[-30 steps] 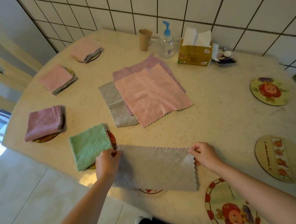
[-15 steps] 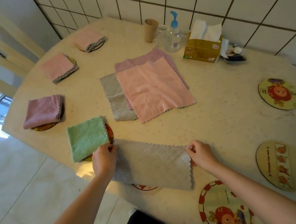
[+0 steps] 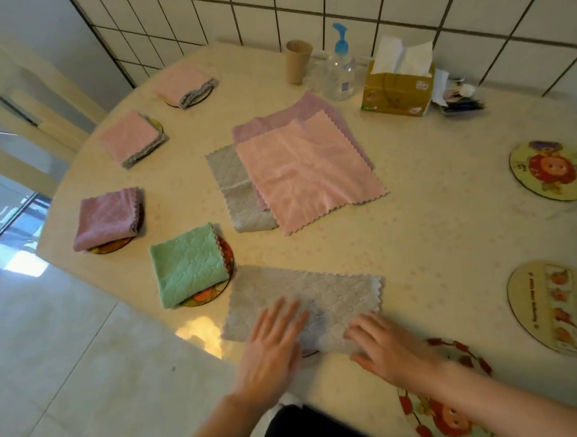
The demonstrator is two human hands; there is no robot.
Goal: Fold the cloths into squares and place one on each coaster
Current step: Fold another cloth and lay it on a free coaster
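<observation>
1. Left hand (image 3: 271, 351) and right hand (image 3: 386, 347) flat, palms down, on grey cloth (image 3: 305, 301) at near edge of surface (image 3: 433, 236).
2. Green folded cloth (image 3: 188, 263) on coaster (image 3: 227, 256), just left of the grey one.
3. Pink cloth (image 3: 308, 173) spread on top of the stack mid-surface.
4. Bare coaster (image 3: 552, 170) far right.

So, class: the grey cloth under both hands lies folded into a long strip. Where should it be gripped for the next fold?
Pinch the scalloped right-hand end of the grey cloth, coming from the right. That short edge lies free on the table, ready to carry leftward.
</observation>
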